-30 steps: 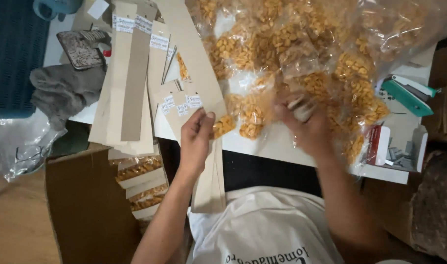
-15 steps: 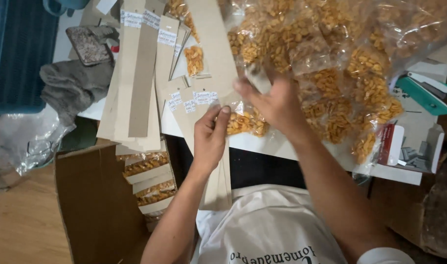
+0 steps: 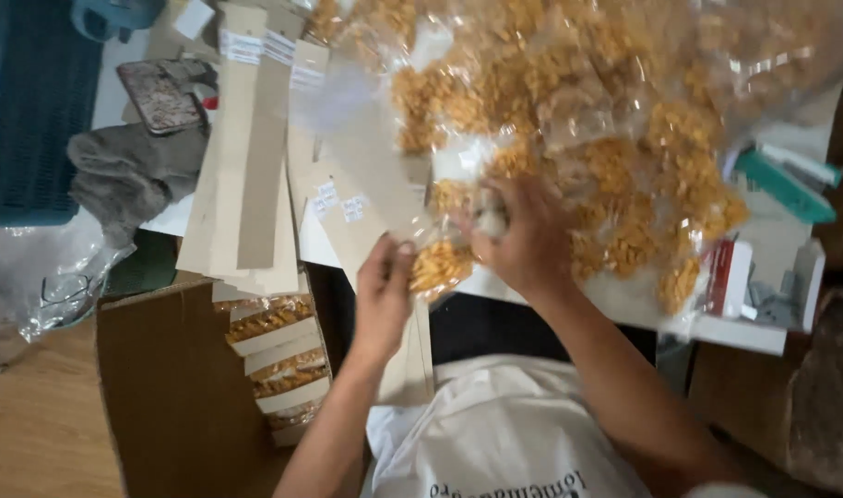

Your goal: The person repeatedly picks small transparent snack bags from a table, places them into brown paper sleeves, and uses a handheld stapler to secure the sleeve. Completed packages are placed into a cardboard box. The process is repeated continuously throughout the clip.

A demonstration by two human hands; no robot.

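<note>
My left hand and my right hand meet over the near edge of the white table. Between them is a small clear bag of orange snack pieces. The left hand pinches its lower side, and the right hand grips its bunched top. A tan card strip lies under the left hand and hangs off the table edge. Just behind the hands, a big heap of clear bags with the same orange pieces covers the table.
Long tan card strips with white labels lie to the left, with a grey cloth and a phone beyond them. A cardboard box below holds finished packets. A teal stapler and a red-and-white box sit at the right.
My right hand left the heap and came left to my left hand with a small bag. The left hand lifted slightly off the card strip and took hold of the bag.
</note>
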